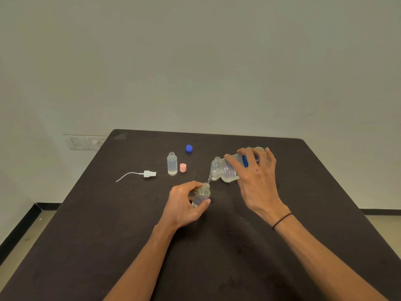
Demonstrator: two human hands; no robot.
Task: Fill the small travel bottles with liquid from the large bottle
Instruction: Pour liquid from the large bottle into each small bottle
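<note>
My right hand (256,172) grips the large clear bottle (227,170), tipped with its open mouth down to the left. A thin stream of clear liquid runs from it into the neck of a small clear travel bottle (202,194). My left hand (184,203) holds that small bottle, tilted slightly, on the dark table (108,235). Another small clear bottle (215,165) shows behind the large bottle's neck, mostly hidden. A frosted travel bottle (172,164) stands uncapped and upright further left.
A pink cap (183,167) sits beside the frosted bottle, and a blue cap (189,148) lies behind it. A white spray pump with its long tube (147,174) lies at the left. A pale wall rises behind the table's far edge.
</note>
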